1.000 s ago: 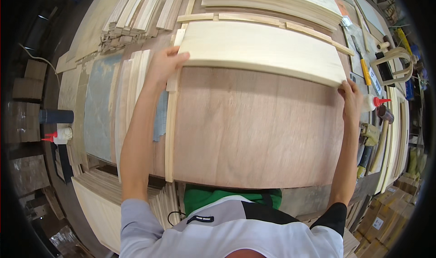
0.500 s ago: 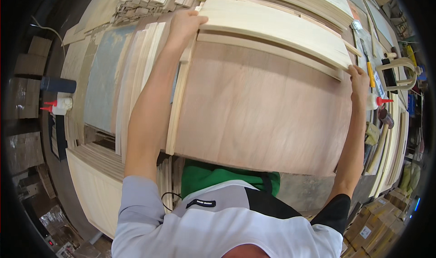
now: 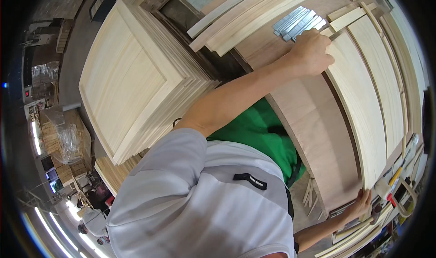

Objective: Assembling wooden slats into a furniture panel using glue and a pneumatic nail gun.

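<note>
Both hands (image 3: 311, 53) hold opposite ends of a long, pale, faintly grained board (image 3: 362, 101).

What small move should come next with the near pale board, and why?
Probably ease the near pale board toward the far pale board: the left hand holds one end, the right hand the other, and a narrow dark line shows between the boards' long edges.
</note>
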Demonstrator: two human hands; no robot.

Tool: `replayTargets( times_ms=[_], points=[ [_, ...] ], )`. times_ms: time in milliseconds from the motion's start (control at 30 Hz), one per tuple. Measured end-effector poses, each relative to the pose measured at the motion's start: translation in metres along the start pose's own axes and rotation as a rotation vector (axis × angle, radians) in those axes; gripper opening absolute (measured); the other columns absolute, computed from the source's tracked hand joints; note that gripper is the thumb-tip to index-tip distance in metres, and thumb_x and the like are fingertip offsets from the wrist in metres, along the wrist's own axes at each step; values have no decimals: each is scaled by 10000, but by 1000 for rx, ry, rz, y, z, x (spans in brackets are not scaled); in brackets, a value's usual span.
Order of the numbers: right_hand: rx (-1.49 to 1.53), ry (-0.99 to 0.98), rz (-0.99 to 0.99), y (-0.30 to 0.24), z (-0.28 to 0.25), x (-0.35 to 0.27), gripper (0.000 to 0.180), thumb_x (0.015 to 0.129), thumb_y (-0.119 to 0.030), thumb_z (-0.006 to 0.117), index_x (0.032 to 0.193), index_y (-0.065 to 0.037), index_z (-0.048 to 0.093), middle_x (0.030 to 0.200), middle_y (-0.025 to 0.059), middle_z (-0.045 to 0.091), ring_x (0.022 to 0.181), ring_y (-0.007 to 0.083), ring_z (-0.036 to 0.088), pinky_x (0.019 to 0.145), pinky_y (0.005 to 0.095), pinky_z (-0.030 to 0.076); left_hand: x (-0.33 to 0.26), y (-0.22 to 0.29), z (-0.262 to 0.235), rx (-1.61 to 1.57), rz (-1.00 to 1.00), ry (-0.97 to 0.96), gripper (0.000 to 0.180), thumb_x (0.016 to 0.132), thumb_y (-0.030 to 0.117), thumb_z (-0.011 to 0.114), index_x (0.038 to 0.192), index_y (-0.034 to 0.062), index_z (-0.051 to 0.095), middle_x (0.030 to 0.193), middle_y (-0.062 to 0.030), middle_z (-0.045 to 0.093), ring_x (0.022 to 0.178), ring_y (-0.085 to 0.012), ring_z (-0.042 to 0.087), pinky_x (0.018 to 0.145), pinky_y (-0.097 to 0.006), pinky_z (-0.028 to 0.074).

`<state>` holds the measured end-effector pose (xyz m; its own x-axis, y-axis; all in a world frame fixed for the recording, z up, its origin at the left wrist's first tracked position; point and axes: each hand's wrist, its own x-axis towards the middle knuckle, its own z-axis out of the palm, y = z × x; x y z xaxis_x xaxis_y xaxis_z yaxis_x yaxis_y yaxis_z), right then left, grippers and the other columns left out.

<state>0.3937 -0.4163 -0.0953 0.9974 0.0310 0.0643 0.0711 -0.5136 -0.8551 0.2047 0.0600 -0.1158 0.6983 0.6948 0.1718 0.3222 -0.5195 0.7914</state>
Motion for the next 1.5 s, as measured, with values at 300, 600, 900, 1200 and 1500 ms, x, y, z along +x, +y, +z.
replayTargets(
  times_ms=[300, 600, 900, 1200, 1500],
  points=[
    [26, -69, 64, 33, 26, 35, 396, 899, -152, 645, 1191, 106, 574, 1029, 112, 624, 896, 165, 589, 783, 244, 481, 22, -2, 15, 248, 22, 1, 243, 740, 136, 616, 859, -67, 677, 964, -303, 622, 960, -420, 600, 869, -479, 469],
    [-13, -47, 0, 14, 17, 13, 340, 895, -144, 632, 1146, 85, 607, 945, 75, 631, 824, 121, 558, 706, 229, 443, -21, 8, 0, 147, 108, 169, 271, 755, 159, 617, 902, -62, 672, 976, -284, 597, 982, -411, 556, 879, -480, 434],
    [-230, 127, 57, -5, -12, -113, 358, 909, -135, 607, 1208, 60, 571, 1098, 115, 629, 973, 170, 582, 849, 264, 462, -140, 4, -47, 100, 11, 5, 434, 815, 169, 681, 1192, -27, 590, 1078, -176, 579, 1046, -343, 535, 920, -403, 413],
    [-185, 129, 115, 6, 8, -139, 351, 904, -148, 619, 1185, 59, 580, 1121, 124, 626, 1002, 169, 579, 876, 289, 445, -137, 10, -52, 341, 16, -156, 447, 800, 166, 709, 1201, -1, 599, 1102, -142, 563, 1051, -313, 512, 940, -400, 387],
    [-379, 87, 83, -1, 28, -153, 339, 880, -166, 649, 1169, 4, 601, 1049, 62, 541, 925, 164, 474, 858, 294, 412, -118, 21, -24, 205, 266, -239, 424, 777, 96, 700, 1180, 14, 595, 1207, -143, 533, 1143, -325, 479, 990, -419, 377]
  ],
)
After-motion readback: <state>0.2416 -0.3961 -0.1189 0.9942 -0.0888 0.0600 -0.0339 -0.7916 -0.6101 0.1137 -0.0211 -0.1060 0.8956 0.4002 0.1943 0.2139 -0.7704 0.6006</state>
